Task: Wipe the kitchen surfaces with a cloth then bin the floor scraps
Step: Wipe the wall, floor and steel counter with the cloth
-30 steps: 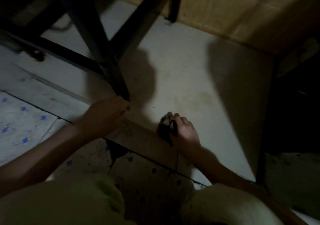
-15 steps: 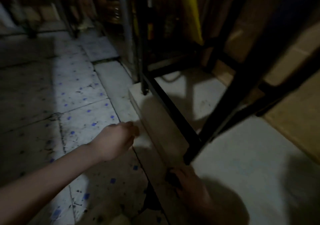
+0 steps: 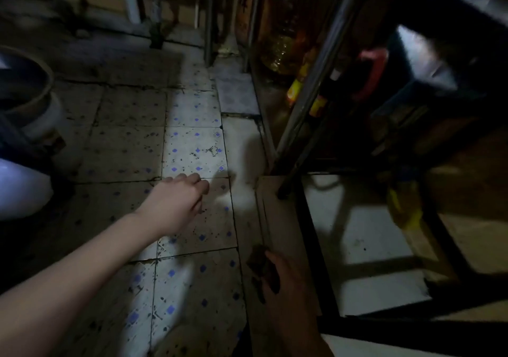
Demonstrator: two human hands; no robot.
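Nearest the camera, the right hand (image 3: 288,285) still sits in shadow on the edge of the raised ledge (image 3: 277,213), as it did half a second ago. Its fingers are curled round a dark wad (image 3: 259,262) that pokes out ahead of the knuckles; it is too dim to tell whether this is cloth or scraps.

The left hand (image 3: 176,202) has moved further from the ledge and is now stretched over the tiled floor (image 3: 192,147), well apart from the right. Its fingers are loosely bent and it holds nothing that shows. I cannot tell whether it touches the tiles.

The view has swung left since the earlier frame, so more blue-dotted tile shows. The black frame (image 3: 310,235) now stands to the right on the pale ledge. A bucket (image 3: 41,104) has come into view at far left. Blurred bottles (image 3: 286,43) stand behind the frame's uprights.
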